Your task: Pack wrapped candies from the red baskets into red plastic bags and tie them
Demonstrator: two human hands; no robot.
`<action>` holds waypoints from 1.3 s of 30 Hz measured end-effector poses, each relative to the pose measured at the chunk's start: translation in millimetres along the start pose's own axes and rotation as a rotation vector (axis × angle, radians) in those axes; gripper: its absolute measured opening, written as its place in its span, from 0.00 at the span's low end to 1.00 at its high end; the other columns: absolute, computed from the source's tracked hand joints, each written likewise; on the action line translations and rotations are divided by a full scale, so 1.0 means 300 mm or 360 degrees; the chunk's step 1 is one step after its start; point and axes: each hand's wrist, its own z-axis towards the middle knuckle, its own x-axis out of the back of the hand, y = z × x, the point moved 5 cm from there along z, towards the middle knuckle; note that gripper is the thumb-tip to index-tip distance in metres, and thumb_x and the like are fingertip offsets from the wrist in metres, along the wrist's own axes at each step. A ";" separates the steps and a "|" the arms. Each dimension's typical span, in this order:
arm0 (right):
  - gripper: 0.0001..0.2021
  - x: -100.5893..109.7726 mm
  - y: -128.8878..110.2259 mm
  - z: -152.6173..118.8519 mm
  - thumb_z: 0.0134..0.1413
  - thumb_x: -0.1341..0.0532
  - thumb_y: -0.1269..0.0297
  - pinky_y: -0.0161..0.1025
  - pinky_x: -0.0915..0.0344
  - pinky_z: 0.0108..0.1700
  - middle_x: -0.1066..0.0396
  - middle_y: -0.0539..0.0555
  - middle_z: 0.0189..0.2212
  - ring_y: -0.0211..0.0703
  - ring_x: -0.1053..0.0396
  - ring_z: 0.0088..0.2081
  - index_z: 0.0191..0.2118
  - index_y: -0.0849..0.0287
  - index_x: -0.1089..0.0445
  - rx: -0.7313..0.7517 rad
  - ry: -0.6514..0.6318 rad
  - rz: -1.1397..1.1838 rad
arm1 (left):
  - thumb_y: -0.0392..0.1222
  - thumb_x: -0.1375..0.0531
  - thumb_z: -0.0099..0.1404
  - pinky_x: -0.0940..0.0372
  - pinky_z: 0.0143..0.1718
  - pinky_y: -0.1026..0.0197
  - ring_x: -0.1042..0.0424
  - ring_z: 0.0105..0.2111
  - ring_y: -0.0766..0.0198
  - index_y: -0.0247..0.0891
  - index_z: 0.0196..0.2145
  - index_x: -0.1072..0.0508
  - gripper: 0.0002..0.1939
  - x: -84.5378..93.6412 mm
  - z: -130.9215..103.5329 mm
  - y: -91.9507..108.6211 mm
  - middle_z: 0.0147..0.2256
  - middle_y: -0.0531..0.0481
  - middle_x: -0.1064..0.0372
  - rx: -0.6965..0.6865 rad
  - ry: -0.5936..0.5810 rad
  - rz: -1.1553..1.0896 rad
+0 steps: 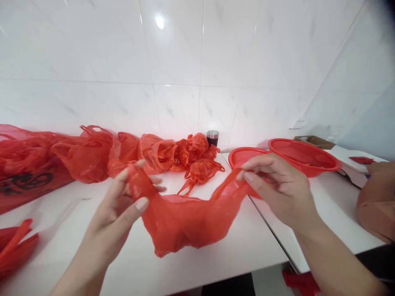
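Note:
A thin red plastic bag hangs between my two hands above the white table. My left hand grips its left handle between thumb and fingers. On the other side, my right hand pinches the right handle. The bag sags in the middle, and what is inside it, if anything, cannot be made out. Behind it lie crumpled red plastic bags, one with its handles trailing toward me. Fuller red bags stand in a row along the wall to the left.
Red plastic baskets stand at the right, beyond a seam between tables. A dark jar with a silver lid is by the tiled wall. More red plastic lies at the near left. A brown object is at the right edge.

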 end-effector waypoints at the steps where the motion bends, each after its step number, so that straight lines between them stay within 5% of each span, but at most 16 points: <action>1: 0.04 -0.037 -0.032 0.018 0.58 0.38 0.68 0.35 0.30 0.35 0.27 0.48 0.33 0.38 0.29 0.34 0.39 0.54 0.30 0.0071 -0.0075 0.0004 | 0.45 0.39 0.63 0.29 0.39 0.56 0.27 0.38 0.58 0.53 0.61 0.42 0.30 -0.033 0.012 -0.011 0.41 0.47 0.28 0.0098 -0.0212 0.0021; 4: 0.07 -0.168 -0.116 0.064 0.57 0.39 0.72 0.36 0.31 0.38 0.27 0.46 0.34 0.36 0.31 0.35 0.38 0.52 0.30 0.0260 -0.0397 0.0088 | 0.47 0.37 0.61 0.32 0.31 0.60 0.31 0.28 0.63 0.49 0.58 0.39 0.29 -0.140 0.037 -0.035 0.31 0.52 0.32 0.0317 -0.0708 0.0136; 6: 0.10 -0.243 -0.134 0.083 0.57 0.41 0.74 0.38 0.32 0.44 0.27 0.46 0.37 0.37 0.31 0.38 0.40 0.51 0.31 0.0281 -0.0593 0.0188 | 0.48 0.35 0.58 0.35 0.28 0.62 0.35 0.26 0.64 0.44 0.46 0.29 0.19 -0.192 0.051 -0.039 0.27 0.53 0.36 0.0389 -0.0831 0.0250; 9: 0.12 -0.301 -0.081 0.096 0.59 0.41 0.71 0.40 0.34 0.51 0.29 0.47 0.45 0.38 0.32 0.46 0.47 0.50 0.32 0.0118 -0.0679 0.0331 | 0.55 0.41 0.62 0.39 0.23 0.64 0.45 0.19 0.69 0.40 0.29 0.28 0.15 -0.215 0.068 -0.044 0.20 0.57 0.46 0.0547 -0.0753 0.0290; 13: 0.08 -0.338 0.028 0.055 0.60 0.41 0.63 0.40 0.31 0.43 0.28 0.50 0.41 0.39 0.30 0.41 0.45 0.53 0.33 -0.0237 -0.0795 0.0435 | 0.57 0.46 0.65 0.43 0.21 0.65 0.58 0.17 0.72 0.39 0.28 0.33 0.19 -0.179 0.075 -0.064 0.17 0.62 0.56 0.0731 -0.0543 0.0077; 17: 0.03 -0.303 -0.019 0.003 0.61 0.44 0.68 0.37 0.32 0.39 0.30 0.49 0.33 0.37 0.31 0.35 0.36 0.56 0.33 -0.0138 -0.0539 0.0410 | 0.57 0.48 0.67 0.43 0.23 0.65 0.45 0.18 0.69 0.39 0.34 0.30 0.18 -0.145 0.081 -0.073 0.18 0.57 0.42 0.0668 -0.0517 0.0033; 22: 0.04 -0.297 -0.127 -0.053 0.57 0.40 0.68 0.40 0.34 0.48 0.31 0.52 0.38 0.40 0.32 0.41 0.38 0.54 0.29 0.0315 -0.0674 0.0493 | 0.51 0.47 0.67 0.37 0.31 0.61 0.33 0.27 0.63 0.39 0.30 0.25 0.16 -0.143 0.077 -0.040 0.26 0.50 0.31 0.0468 -0.0750 0.0191; 26: 0.12 -0.359 0.042 -0.043 0.65 0.47 0.60 0.45 0.38 0.54 0.32 0.54 0.45 0.43 0.34 0.50 0.50 0.51 0.31 -0.0213 -0.0465 0.0648 | 0.40 0.44 0.62 0.39 0.28 0.61 0.35 0.27 0.63 0.43 0.33 0.23 0.08 -0.148 0.063 -0.056 0.28 0.51 0.30 0.0305 -0.0866 0.0666; 29: 0.17 -0.454 0.170 -0.068 0.66 0.51 0.54 0.42 0.32 0.43 0.30 0.50 0.32 0.40 0.29 0.34 0.56 0.50 0.36 -0.0596 -0.0592 0.0806 | 0.28 0.49 0.54 0.42 0.25 0.64 0.39 0.24 0.66 0.42 0.29 0.27 0.14 -0.133 0.066 -0.087 0.25 0.54 0.33 -0.0008 -0.0590 0.1080; 32: 0.20 -0.525 0.207 -0.100 0.64 0.48 0.52 0.39 0.32 0.32 0.34 0.45 0.24 0.38 0.33 0.24 0.59 0.49 0.42 -0.0748 -0.0812 0.1069 | 0.24 0.51 0.50 0.39 0.28 0.64 0.34 0.27 0.65 0.42 0.32 0.29 0.18 -0.129 0.060 -0.102 0.31 0.53 0.30 -0.0348 -0.0248 0.1258; 35: 0.14 -0.529 0.192 -0.103 0.63 0.45 0.52 0.37 0.34 0.33 0.33 0.48 0.28 0.38 0.34 0.29 0.47 0.54 0.33 -0.0686 -0.0845 0.1052 | 0.29 0.50 0.59 0.35 0.37 0.62 0.29 0.38 0.61 0.43 0.42 0.28 0.18 -0.135 0.053 -0.109 0.44 0.47 0.30 -0.0482 -0.0144 0.1198; 39: 0.16 -0.472 0.199 -0.113 0.63 0.47 0.51 0.36 0.38 0.37 0.37 0.48 0.28 0.37 0.38 0.32 0.31 0.57 0.36 -0.0637 -0.0659 0.0827 | 0.43 0.50 0.68 0.35 0.42 0.60 0.28 0.40 0.59 0.44 0.44 0.26 0.14 -0.091 0.031 -0.172 0.42 0.48 0.26 -0.0095 -0.0334 0.1072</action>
